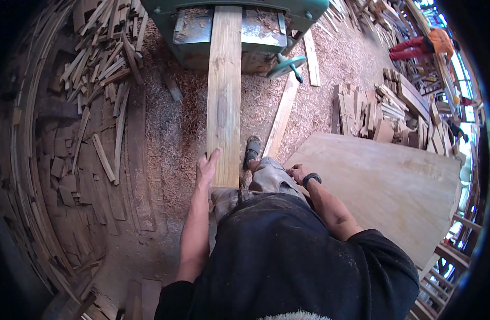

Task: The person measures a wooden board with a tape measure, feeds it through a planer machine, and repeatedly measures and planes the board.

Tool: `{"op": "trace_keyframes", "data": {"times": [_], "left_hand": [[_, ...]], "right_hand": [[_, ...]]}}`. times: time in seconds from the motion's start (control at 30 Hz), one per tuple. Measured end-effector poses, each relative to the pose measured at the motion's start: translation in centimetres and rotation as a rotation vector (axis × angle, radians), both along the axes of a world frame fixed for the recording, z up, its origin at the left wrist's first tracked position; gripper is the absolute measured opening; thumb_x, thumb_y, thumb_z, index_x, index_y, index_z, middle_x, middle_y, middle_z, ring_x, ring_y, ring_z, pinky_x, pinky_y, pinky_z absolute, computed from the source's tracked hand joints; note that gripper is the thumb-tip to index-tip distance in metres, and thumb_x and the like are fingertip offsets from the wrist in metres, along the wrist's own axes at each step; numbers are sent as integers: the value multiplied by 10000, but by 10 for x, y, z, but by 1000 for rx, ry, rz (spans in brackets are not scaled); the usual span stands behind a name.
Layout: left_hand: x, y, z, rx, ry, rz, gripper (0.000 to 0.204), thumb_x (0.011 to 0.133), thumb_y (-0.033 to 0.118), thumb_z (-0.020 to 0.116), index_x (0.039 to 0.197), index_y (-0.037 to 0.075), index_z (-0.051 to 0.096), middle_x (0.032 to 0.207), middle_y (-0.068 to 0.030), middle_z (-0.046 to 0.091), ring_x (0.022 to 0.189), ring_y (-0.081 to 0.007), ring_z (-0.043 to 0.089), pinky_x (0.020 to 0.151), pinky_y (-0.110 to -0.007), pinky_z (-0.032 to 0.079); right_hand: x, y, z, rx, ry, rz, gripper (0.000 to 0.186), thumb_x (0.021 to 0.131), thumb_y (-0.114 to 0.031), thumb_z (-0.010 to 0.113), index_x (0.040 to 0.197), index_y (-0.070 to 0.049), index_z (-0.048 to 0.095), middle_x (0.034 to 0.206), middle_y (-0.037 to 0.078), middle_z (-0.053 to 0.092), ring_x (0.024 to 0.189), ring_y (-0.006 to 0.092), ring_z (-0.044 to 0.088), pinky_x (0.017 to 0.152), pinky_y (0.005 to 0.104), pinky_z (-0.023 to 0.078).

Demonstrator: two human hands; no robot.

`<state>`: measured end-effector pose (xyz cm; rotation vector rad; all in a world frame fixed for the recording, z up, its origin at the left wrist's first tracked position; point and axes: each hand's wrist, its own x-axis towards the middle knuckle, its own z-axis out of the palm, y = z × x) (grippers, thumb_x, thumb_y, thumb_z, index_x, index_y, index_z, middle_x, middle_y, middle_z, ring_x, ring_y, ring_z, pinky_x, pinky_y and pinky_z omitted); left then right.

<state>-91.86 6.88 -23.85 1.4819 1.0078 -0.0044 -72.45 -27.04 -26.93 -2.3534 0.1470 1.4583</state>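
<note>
A long, pale wooden plank (224, 101) runs from just in front of my body to the green woodworking machine (239, 50), its far end lying on the metal bed. My left hand (206, 166) grips the plank's left edge near its close end, thumb on top. Beside my right thigh, my right hand (296, 173), with a dark watch on the wrist, is at the near left edge of a large wooden panel (383, 181). Its fingers look curled, but whatever they hold is hidden.
A handwheel (286, 67) juts from the machine's right side. Loose boards (282, 117) lie on the shaving-strewn floor (170, 128). Offcuts (103, 58) are heaped at left, and stacked wood (362, 112) stands at right. A person in orange (440, 44) is at the far right.
</note>
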Motion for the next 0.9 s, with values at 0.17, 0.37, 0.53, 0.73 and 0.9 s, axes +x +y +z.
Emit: {"op": "trace_keyframes", "data": {"times": [0.17, 0.37, 0.53, 0.73, 0.9], "left_hand": [[11, 3, -1, -16, -110, 77, 605, 873, 536, 662, 1001, -54, 692, 840, -122, 696, 772, -194, 650, 706, -366, 513], [27, 13, 1, -5, -81, 90, 629, 855, 568, 669, 998, -44, 696, 840, -119, 697, 771, -193, 649, 703, -361, 513], [38, 27, -7, 25, -1, 92, 642, 854, 584, 657, 1029, -32, 696, 868, -128, 703, 794, -207, 656, 722, -369, 513], [52, 36, -14, -56, -44, 50, 643, 852, 555, 686, 1125, -26, 649, 965, -98, 679, 853, -174, 648, 756, -339, 524], [56, 40, -26, -140, -123, 109, 610, 864, 528, 681, 1114, -28, 657, 963, -99, 685, 852, -170, 644, 764, -340, 521]], "right_hand": [[-20, -15, -5, -35, -128, 181, 467, 886, -409, 598, 1102, -6, 697, 1118, 215, 680, 1069, 314, 642, 910, 391, 504], [-12, -15, -22, 2, -33, 42, 472, 847, -432, 593, 1117, -60, 700, 1085, 168, 705, 1028, 305, 662, 911, 390, 495], [8, 3, -24, 143, -44, -42, 394, 886, -354, 602, 1032, 3, 686, 856, 115, 703, 658, 186, 619, 542, 340, 498], [27, 0, -38, 167, -70, -58, 409, 891, -368, 609, 1061, 0, 665, 875, 99, 712, 627, 182, 598, 524, 338, 495], [33, -5, -32, 157, -64, -88, 405, 895, -363, 606, 1053, 6, 662, 898, 89, 716, 638, 197, 610, 524, 345, 504]]}}
